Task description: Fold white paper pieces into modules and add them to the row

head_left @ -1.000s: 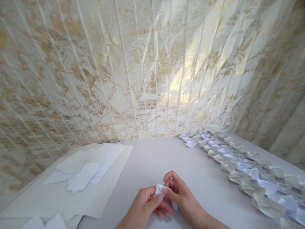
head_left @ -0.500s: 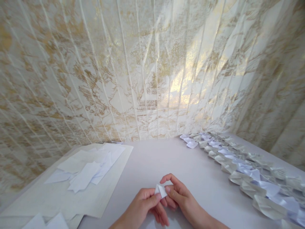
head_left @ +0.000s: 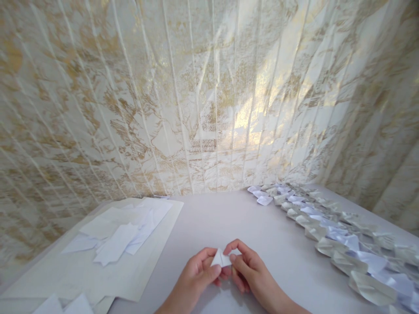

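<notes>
Gold-patterned white pleated curtain point(head_left: 209, 87) hangs behind a pale, smooth table point(head_left: 209, 222). Over its near side, a small white folded-paper piece point(head_left: 220, 259) sits between 2 hands. Its peak points away from the person, toward the curtain; its long axis seems to run left to right. The left hand point(head_left: 199, 270) pinches the left corner, thumb closed against forefinger; the right hand point(head_left: 247, 264) grips the right corner by thumb, forefinger arched near the upper edge, contact unclear. Good creasing likely wants a steady left pinch, matched edges and firm thumb pressure. Farther out, flat white paper pieces point(head_left: 114, 244) lie left on a large off-white paper sheet point(head_left: 131, 281); rows of folded white and greyish paper pieces point(head_left: 348, 264) line the right.
</notes>
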Demonstrator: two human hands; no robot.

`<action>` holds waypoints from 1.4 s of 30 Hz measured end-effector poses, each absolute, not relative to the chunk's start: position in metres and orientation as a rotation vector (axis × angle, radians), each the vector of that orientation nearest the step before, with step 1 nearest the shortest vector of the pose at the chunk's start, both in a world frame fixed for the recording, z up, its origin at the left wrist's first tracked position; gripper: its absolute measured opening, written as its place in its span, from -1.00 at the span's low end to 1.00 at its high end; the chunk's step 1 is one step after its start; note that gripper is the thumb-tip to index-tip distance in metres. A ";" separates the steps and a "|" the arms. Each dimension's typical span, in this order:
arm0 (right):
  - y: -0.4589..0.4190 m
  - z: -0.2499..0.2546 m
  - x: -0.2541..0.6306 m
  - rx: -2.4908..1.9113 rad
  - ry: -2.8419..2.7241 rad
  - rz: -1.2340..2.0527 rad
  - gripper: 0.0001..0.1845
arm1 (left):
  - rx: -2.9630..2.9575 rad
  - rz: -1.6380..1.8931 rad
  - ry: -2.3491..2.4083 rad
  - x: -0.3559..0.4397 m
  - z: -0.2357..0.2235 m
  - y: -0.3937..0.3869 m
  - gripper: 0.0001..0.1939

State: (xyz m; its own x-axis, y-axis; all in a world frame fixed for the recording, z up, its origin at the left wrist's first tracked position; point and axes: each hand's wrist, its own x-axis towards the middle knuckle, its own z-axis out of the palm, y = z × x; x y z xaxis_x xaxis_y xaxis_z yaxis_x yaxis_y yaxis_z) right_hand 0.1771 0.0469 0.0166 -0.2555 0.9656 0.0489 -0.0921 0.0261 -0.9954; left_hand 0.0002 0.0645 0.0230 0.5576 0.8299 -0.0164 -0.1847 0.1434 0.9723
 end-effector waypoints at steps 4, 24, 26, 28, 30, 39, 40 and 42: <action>0.041 0.021 0.177 -1.057 -1.546 1.233 -0.67 | 1.237 0.872 0.677 0.001 0.022 0.065 -0.52; 0.033 0.030 0.179 -1.065 -2.045 0.766 -0.66 | 1.600 0.919 0.890 0.001 0.021 0.056 -0.65; 0.032 0.028 0.178 -1.088 -2.035 0.828 -0.68 | 1.588 0.919 0.884 0.001 0.021 0.056 -0.66; 0.032 0.027 0.176 -1.096 -1.998 0.910 -0.71 | 1.589 0.913 0.892 0.002 0.021 0.055 -0.66; 0.032 0.026 0.176 -1.071 -1.948 0.989 -0.71 | 1.585 0.901 0.900 0.002 0.022 0.054 -0.66; 0.034 0.023 0.176 -0.971 -1.882 1.086 -0.75 | 1.608 0.882 0.922 0.004 0.030 0.051 -0.67; 0.033 0.023 0.177 -1.000 -1.893 1.066 -0.73 | 1.612 0.886 0.933 0.004 0.029 0.051 -0.67; 0.032 0.024 0.178 -1.067 -1.901 1.032 -0.72 | 1.609 0.899 0.942 0.005 0.027 0.051 -0.66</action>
State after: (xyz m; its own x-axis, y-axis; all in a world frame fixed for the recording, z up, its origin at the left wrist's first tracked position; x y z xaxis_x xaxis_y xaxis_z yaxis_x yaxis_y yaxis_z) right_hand 0.1775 0.0317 0.0237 -0.4038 0.8937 0.1954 0.3231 0.3391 -0.8835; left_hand 0.0050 0.0512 0.0268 0.4151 0.9043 0.0998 0.1417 -0.1726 0.9747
